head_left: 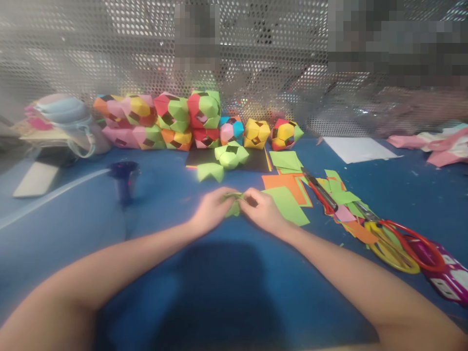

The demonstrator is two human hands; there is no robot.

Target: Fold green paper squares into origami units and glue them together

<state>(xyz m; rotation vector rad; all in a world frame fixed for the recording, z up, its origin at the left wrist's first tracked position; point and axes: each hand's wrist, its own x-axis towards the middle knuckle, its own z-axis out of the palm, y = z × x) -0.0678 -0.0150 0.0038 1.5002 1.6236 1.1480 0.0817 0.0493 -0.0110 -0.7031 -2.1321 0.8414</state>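
Observation:
A small piece of folded green paper point(233, 208) is pinched between my two hands, a little above the blue table. My left hand point(213, 208) grips its left side, and my right hand point(261, 209) grips its right side; the fingers partly hide it. Just beyond my hands lie a folded green paper piece point(210, 172) and a partly assembled green paper ball point(231, 155). Green paper sheets point(288, 204) and orange paper point(283, 184) lie beside my right hand.
Finished multicoloured paper balls point(206, 111) are stacked along a perforated metal screen point(256, 58). To the right lie a red cutter knife point(321, 192), paper scraps point(340, 187), scissors point(395, 239) and a purple packet point(446, 273). A dark blue object point(124, 183) stands at left.

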